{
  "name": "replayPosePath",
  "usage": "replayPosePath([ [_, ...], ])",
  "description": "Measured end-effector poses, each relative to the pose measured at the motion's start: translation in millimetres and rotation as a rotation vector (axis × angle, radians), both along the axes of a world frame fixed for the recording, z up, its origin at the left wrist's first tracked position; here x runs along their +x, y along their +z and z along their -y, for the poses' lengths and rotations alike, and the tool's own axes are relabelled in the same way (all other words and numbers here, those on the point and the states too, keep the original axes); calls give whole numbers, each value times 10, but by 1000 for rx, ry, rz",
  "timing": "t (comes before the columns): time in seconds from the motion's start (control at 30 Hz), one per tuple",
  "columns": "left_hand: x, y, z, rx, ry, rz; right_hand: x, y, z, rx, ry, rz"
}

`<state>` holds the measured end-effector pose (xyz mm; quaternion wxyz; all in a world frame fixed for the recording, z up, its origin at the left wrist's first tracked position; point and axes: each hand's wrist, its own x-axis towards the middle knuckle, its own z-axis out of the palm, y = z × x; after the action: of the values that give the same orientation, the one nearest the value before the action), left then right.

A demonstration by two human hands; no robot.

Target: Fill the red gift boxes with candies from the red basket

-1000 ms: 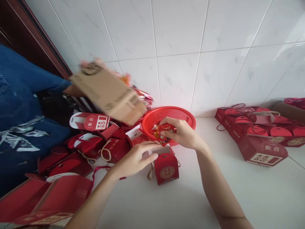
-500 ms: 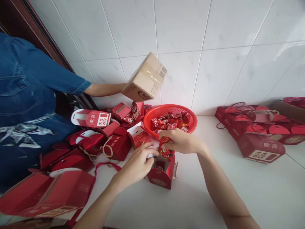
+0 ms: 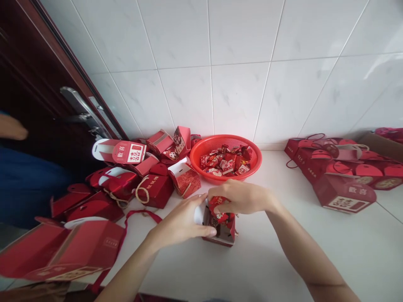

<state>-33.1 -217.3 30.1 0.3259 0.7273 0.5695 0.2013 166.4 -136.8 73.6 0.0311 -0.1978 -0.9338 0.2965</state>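
A small red gift box (image 3: 220, 240) stands on the white surface in front of me, its top open. My left hand (image 3: 182, 220) grips the box's left side, with the thumb over the near part of the opening. My right hand (image 3: 241, 197) has its fingers closed round a red printed candy packet (image 3: 219, 205) at the box's mouth. Some dark red contents show inside, partly covered by the fingers. Just behind the hands sits a red plastic basket (image 3: 258, 161) holding many red-wrapped sweets (image 3: 227, 163).
Several red gift boxes (image 3: 157, 191) are heaped on the left, some with rope handles. More red boxes (image 3: 343, 188) stand in a group on the right. A tiled wall (image 3: 182, 37) rises behind. At the left are a dark door (image 3: 28, 54) and part of a person's arm (image 3: 12, 126).
My right hand has lowered the packet into the box's mouth, and the box has tilted. The person at the left has moved mostly out of view with the cardboard carton.
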Motion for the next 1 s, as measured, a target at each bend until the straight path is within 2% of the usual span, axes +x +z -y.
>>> replayPosePath([
  [0.13,-24,-61,-9,-6,92,-94,10,-34,-13,2,2,134],
  [0.3,-9,-45,0,25,23,-62,69,-61,-25,37,-56,124],
  [0.53,-2,-58,12,67,26,-29,181,-56,20,120,-94,234],
  [0.7,29,-46,4,127,-15,21,230,-101,85,43,9,239],
  [0.87,55,-46,-6,100,5,-22,250,-187,109,28,43,305],
  [1.0,56,-74,0,123,-9,-22,237,-245,136,31,180,302],
])
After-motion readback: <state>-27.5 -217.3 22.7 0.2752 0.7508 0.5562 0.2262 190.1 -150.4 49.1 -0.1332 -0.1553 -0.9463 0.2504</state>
